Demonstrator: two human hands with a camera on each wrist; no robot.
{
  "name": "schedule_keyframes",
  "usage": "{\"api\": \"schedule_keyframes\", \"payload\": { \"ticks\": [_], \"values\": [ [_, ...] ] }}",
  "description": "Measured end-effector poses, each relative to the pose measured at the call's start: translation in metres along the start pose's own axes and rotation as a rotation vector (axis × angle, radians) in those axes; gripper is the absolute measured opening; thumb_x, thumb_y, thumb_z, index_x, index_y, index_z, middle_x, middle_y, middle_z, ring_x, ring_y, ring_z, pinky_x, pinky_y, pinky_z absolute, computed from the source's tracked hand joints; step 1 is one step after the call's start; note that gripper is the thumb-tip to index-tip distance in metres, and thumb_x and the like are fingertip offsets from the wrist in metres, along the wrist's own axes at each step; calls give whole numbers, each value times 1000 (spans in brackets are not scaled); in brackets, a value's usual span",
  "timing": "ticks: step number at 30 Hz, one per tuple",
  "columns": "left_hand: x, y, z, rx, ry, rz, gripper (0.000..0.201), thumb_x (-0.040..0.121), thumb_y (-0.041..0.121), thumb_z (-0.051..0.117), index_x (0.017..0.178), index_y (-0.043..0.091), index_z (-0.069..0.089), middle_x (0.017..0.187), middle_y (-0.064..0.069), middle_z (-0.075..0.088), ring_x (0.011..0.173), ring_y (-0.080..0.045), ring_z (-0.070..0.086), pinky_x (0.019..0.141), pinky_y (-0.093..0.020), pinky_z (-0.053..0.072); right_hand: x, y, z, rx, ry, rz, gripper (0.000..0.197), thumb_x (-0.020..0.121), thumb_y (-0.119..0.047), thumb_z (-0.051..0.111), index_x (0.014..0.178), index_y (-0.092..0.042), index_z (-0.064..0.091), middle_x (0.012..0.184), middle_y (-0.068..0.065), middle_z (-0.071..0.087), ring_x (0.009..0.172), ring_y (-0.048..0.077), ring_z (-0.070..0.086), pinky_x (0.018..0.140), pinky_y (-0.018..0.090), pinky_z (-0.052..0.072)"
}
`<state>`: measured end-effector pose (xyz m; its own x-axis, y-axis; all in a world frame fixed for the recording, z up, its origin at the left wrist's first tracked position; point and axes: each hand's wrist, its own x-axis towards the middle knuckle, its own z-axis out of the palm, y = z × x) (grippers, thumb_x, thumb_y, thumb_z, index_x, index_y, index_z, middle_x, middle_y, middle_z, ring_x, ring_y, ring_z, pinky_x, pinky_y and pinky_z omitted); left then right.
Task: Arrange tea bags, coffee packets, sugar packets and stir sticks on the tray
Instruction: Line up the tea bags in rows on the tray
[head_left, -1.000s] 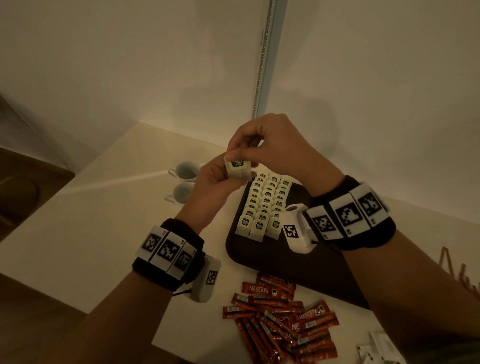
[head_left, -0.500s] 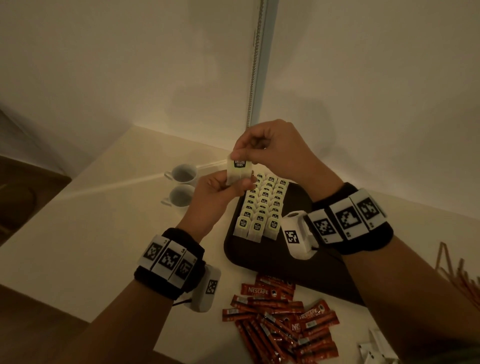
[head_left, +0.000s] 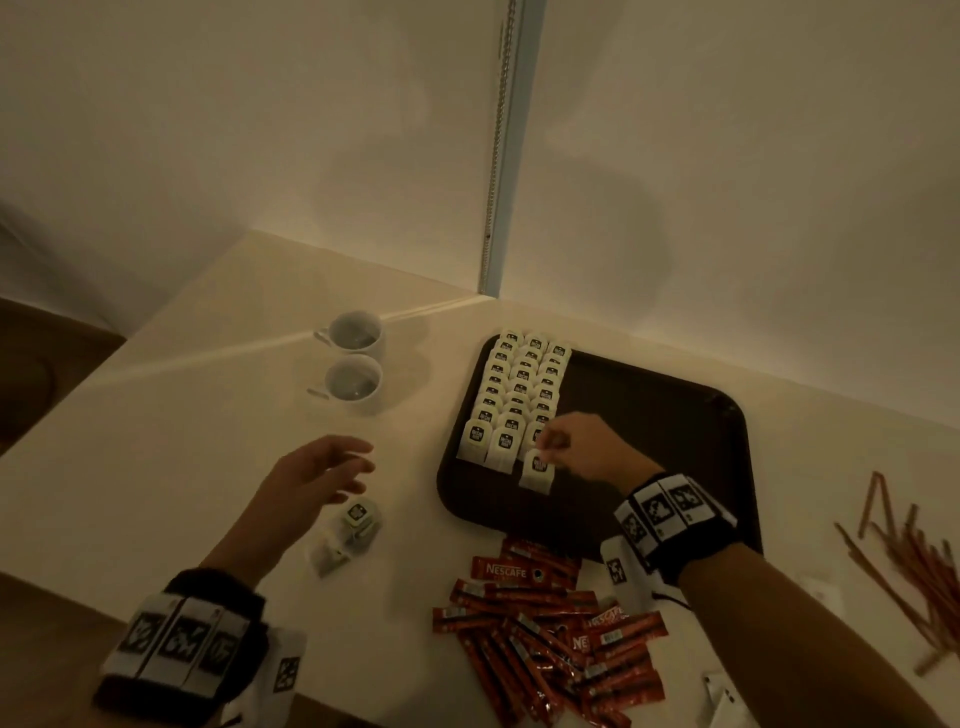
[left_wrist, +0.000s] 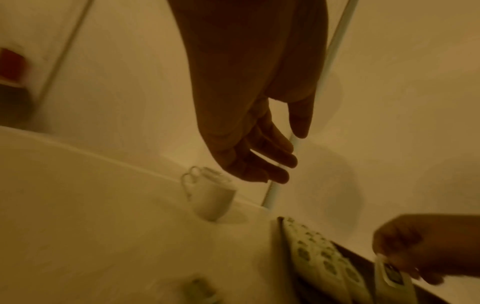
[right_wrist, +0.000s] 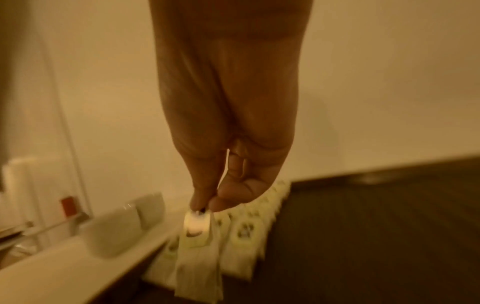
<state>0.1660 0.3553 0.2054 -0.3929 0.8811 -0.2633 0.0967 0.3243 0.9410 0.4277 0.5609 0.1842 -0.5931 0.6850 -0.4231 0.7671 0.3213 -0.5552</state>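
Note:
A dark brown tray (head_left: 649, 415) holds three overlapping rows of white tea bags (head_left: 519, 384) along its left side. My right hand (head_left: 558, 449) pinches the top of one tea bag (head_left: 537, 470) at the near end of the right row; the same tea bag (right_wrist: 200, 242) hangs from thumb and forefinger in the right wrist view. My left hand (head_left: 332, 467) hovers with straight fingers over the table, left of the tray, just above a few loose tea bags (head_left: 348, 535). It holds nothing, as the left hand (left_wrist: 272, 156) shows in its wrist view.
Two white cups (head_left: 353, 358) stand left of the tray. Red Nescafe coffee sticks (head_left: 550, 634) lie in a heap near the table's front edge. Brown stir sticks (head_left: 914, 566) are scattered at the right. White sugar packets (head_left: 722, 696) sit at the lower right. Walls meet behind the table.
The two hands, earlier together above the tray on one tea bag, have separated. The right hand came down to the tray with it; the left swung left, empty, over the loose tea bags.

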Motion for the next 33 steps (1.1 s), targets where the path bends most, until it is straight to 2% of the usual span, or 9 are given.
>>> {"api": "schedule_keyframes", "payload": {
  "ticks": [5,10,17,20,22,25,27,29,33],
  "values": [
    [-25,-25,-19,54,31,-121,18,95,7,51,104,11,65,91,-6,72,84,-27,65,83,-42,48,16,18,18,46,129,55,15,87,-10,63,102,-6,63,105,8,64,86,10,56,69,13,42],
    [-43,-44,-37,72,75,-189,18,96,8,49,104,12,65,96,-10,71,88,-32,65,82,-42,49,27,21,24,33,223,66,13,87,-8,63,99,-4,63,103,10,66,90,14,58,81,24,46],
    [-49,-46,-41,75,90,-218,19,96,9,48,104,14,65,98,-9,70,91,-32,65,85,-45,48,37,23,31,8,262,62,10,86,-7,64,96,-5,64,102,11,64,94,20,60,84,31,50],
    [-43,-43,-36,122,113,-216,14,95,11,54,101,16,65,100,-7,68,93,-32,64,78,-39,49,37,20,33,-32,335,66,19,84,-16,67,100,-9,60,101,8,55,92,21,55,82,33,49],
    [-34,-47,-32,231,127,-242,12,92,17,60,104,15,63,105,-5,64,93,-29,63,75,-36,50,34,14,33,-5,381,31,24,84,-24,68,103,-13,58,101,3,51,90,17,53,80,32,48],
    [-13,-62,-27,384,78,-377,36,87,35,66,115,15,54,114,-6,53,90,-27,59,72,-38,53,20,-4,34,62,392,-62,20,87,-27,65,101,-15,58,97,0,52,83,13,54,73,24,49],
    [1,-70,-23,493,15,-450,53,83,47,66,121,13,49,118,-9,48,82,-24,57,59,-31,50,6,-16,37,110,367,-144,14,88,-23,64,98,-15,60,94,2,55,77,13,54,65,16,44],
    [12,-74,-17,621,-39,-480,63,82,57,62,124,13,47,121,-10,43,88,-27,57,53,-29,49,-11,-26,44,138,319,-216,9,88,-20,64,96,-17,61,93,2,58,77,12,55,63,13,42],
    [23,-80,-4,770,-69,-463,66,83,58,60,126,12,42,126,-12,37,109,-36,47,86,-46,51,-48,-36,64,147,114,-262,11,89,-18,61,95,-27,59,93,-8,61,84,2,58,72,9,46]
  ]
}}
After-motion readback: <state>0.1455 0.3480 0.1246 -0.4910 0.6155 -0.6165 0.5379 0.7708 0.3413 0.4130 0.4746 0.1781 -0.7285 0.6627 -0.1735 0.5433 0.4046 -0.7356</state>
